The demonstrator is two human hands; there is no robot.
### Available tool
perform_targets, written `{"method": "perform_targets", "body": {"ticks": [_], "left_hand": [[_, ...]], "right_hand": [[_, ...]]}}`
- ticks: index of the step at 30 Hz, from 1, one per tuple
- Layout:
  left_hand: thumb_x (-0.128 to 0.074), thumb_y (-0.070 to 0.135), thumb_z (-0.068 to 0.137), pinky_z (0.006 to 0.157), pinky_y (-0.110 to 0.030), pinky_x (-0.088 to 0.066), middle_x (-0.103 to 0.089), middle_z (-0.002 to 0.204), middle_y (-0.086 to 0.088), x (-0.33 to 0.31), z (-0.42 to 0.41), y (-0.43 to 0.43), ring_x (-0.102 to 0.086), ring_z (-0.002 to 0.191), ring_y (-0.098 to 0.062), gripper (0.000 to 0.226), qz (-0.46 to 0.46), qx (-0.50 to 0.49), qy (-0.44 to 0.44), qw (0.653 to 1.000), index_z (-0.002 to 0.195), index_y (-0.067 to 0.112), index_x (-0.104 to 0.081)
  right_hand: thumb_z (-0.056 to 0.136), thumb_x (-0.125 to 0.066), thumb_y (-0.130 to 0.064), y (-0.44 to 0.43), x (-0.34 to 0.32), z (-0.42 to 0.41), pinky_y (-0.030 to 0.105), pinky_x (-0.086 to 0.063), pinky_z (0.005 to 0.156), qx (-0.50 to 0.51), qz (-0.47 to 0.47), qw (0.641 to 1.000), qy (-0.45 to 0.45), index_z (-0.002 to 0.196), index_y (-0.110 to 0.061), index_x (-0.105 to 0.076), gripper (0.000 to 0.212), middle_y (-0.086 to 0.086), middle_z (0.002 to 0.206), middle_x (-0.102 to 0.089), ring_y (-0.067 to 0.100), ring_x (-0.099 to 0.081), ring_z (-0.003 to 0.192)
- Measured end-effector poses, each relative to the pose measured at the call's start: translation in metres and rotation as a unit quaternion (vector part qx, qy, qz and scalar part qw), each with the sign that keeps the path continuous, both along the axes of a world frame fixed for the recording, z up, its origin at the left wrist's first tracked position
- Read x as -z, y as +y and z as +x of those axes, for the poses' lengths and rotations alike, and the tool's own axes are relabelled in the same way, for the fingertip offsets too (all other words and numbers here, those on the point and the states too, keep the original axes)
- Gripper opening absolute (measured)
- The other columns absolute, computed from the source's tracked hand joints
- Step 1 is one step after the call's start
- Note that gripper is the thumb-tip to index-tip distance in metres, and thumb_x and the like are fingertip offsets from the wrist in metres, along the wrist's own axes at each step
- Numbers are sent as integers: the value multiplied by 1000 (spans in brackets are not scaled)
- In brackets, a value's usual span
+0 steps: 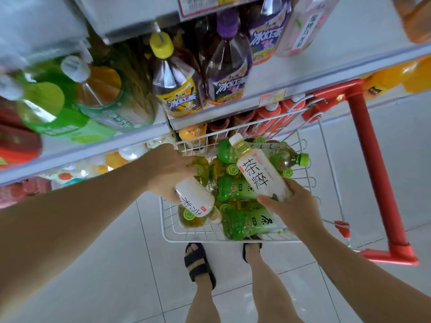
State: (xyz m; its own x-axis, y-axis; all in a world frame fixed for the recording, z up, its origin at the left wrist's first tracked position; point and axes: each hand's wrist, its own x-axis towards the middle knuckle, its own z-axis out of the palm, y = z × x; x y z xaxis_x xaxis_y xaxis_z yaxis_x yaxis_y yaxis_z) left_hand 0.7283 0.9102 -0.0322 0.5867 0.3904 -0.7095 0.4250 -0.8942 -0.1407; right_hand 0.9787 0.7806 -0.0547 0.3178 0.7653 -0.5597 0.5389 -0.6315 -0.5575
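- Item 1, left hand (166, 173), centre of frame: fingers curled round the upper end of a white-labelled bottle (196, 201), which hangs slanted over the left part of the wire basket (205, 240).
- Item 2, right hand (295, 203), right of centre: clamped on the base of a second white-labelled bottle (260, 174), white cap pointing up-left, held above the heap.
- Hands well apart, one bottle each; neither bottle clearly rests on the load.
- Risk A: the left grip takes only one end, so the long free end could swing and slip out, probably onto the green bottles (247, 223) or over the low basket rim.
- Risk B: the heap looks loose and uneven. A bottle lifted out or set down could start others rolling.
- Risk C: the shelf edge (303, 82) sits just above the basket, so a raised bottle could knock it.
- Risk D: the cart may roll if leaned on.
- Surface: white wire basket on a red cart frame (373, 164), filled with green-capped tea bottles lying crosswise.
- Room: a shop aisle with pale floor tiles (93, 287). Large iced-tea bottles (179, 89) fill the upper-left shelves, with smaller drinks below. Feet in dark sandals (198, 262) stand beneath the basket.
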Motion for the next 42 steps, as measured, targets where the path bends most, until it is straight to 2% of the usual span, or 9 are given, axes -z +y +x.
{"method": "perform_targets", "body": {"ticks": [5,10,14,20,24,28,31,37,42], "left_hand": [[-48,77,67,58,-27,-38,-57,99,7,-78,-26,-11,-62,90,-20,67,63,-111,-101,987,113,29,-48],[-49,82,61,71,-31,-48,-59,103,11,-174,-35,-32,-62,97,-18,70,141,-212,-238,937,112,33,-52],[-26,89,46,70,-26,-47,-58,103,16,-239,-40,-48,-62,97,-10,87,202,-271,-295,894,114,40,-49],[-42,90,55,67,-25,-40,-55,113,19,-361,-47,-58,-58,100,-8,80,298,-235,-382,843,120,43,-45],[-40,86,51,72,-27,-41,-56,115,17,-447,-55,-58,-57,102,-12,80,343,-237,-496,762,121,46,-45],[-47,84,53,70,-26,-39,-59,112,13,-518,-53,-58,-57,102,-14,80,385,-226,-560,698,119,39,-49],[-64,72,62,68,-27,-34,-59,107,11,-564,-44,-53,-56,95,-14,65,398,-226,-599,657,114,35,-52],[-64,68,66,60,-28,-38,-53,97,14,-640,-28,-39,-51,83,-10,58,437,-181,-673,569,109,31,-50],[-70,60,66,58,-19,-36,-50,93,17,-683,4,-7,-50,82,-6,58,425,-166,-764,456,108,30,-46]], "right_hand": [[71,-78,-33,5,-66,-10,23,-53,53,28,51,998,34,112,-22,-58,47,-7,96,-66,6,-62,71],[70,-78,-33,2,-144,-27,20,-50,58,69,145,983,86,108,-24,-60,43,-6,97,-69,8,-64,77],[70,-78,-33,10,-205,-38,26,-54,61,121,235,958,109,105,-27,-61,39,-8,89,-69,9,-66,75],[71,-79,-32,19,-329,-52,25,-54,66,153,449,864,168,103,-28,-61,37,-11,87,-69,8,-67,76],[75,-77,-28,31,-418,-61,18,-55,65,143,555,793,208,108,-24,-62,36,-12,92,-70,1,-68,78],[77,-74,-35,47,-495,-64,26,-56,73,115,627,743,205,112,-23,-59,40,-10,97,-70,4,-67,84],[76,-74,-34,59,-549,-64,18,-54,71,101,674,697,224,110,-28,-58,37,-12,98,-68,1,-66,86],[80,-72,-25,87,-646,-59,16,-52,71,64,754,609,240,113,-22,-57,36,-13,101,-67,0,-65,87],[76,-75,-29,118,-701,-63,19,-53,74,-5,778,584,232,114,-24,-53,44,-11,108,-65,3,-64,95]]}}
